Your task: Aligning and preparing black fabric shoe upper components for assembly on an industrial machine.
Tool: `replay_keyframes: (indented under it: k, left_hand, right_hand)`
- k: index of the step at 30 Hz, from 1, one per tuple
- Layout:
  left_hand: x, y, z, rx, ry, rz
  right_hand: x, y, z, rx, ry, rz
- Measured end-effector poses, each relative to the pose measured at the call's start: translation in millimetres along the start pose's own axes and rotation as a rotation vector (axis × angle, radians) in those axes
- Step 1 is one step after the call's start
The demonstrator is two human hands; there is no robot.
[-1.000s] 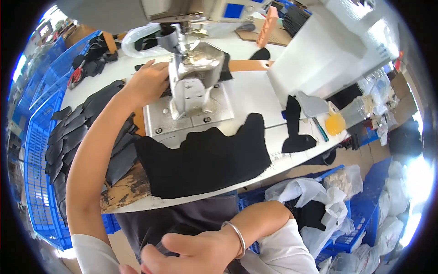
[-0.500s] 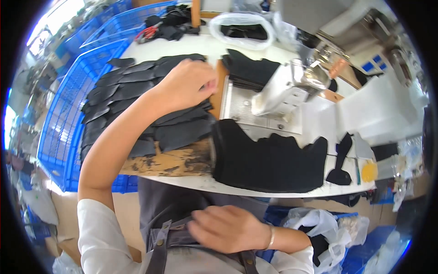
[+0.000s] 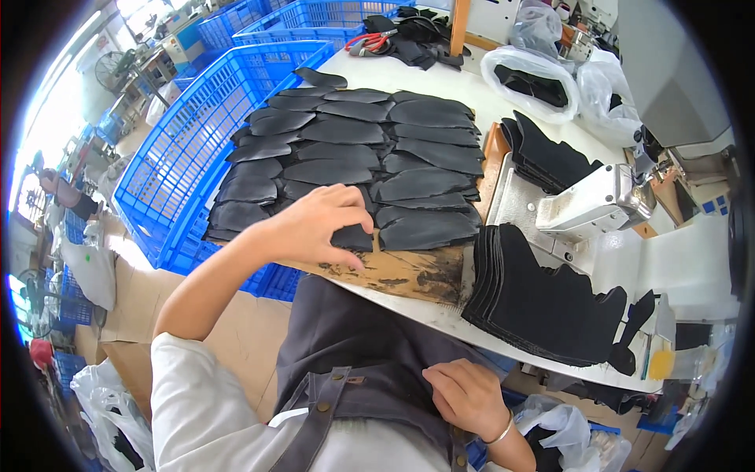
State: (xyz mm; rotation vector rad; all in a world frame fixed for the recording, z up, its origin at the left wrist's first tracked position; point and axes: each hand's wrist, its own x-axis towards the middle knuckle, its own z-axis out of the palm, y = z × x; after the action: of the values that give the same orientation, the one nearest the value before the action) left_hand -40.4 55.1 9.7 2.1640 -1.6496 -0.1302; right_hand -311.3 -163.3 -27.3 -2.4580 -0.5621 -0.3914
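While L hand (image 3: 314,228) reaches over bench (image 3: 409,79), its grip is pinched shut on nearest black leather piece (image 3: 351,237) at front edge of overlapping rows of pieces (image 3: 354,149), on a worn board (image 3: 409,271). R hand (image 3: 468,393) rests loosely curled on grey apron (image 3: 354,346), holding nothing.

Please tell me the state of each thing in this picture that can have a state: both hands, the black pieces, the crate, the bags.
left hand: fingers curled, pinching a black piece
black piece: held at the near edge of the board
laid-out pieces: flat, in overlapping rows
black stack: piled, untouched
right hand: empty, resting on the apron
blue crate: appears empty
plastic bags: open, holding black pieces
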Motion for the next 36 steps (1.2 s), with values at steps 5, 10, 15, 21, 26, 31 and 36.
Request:
replay_keyframes:
  k: [5,10,15,21,26,31,36]
  left_hand:
    - [-9,1,19,0.178,0.13,0.018]
    - [-21,2,31,0.112,0.725,-0.234]
    - [-80,-19,29,-0.325,1.235,-0.702]
    - [-75,9,23,-0.359,1.614,-0.515]
    - [-60,67,30,-0.311,1.385,-0.177]
    - [-7,133,36,-1.149,0.583,0.225]
    - [33,141,42,-1.059,0.52,0.115]
  right_hand:
    - [-1,-3,4,0.01,-0.003,0.029]
    - [-5,-3,5,0.02,0.006,0.065]
    - [-2,-4,11,0.029,-0.002,0.096]
    - [15,-8,16,0.069,0.048,0.077]
    - [34,-14,13,0.131,0.392,0.128]
    - [45,-18,-4,0.645,0.508,0.186]
    - [17,-8,-58,0.54,0.377,0.43]
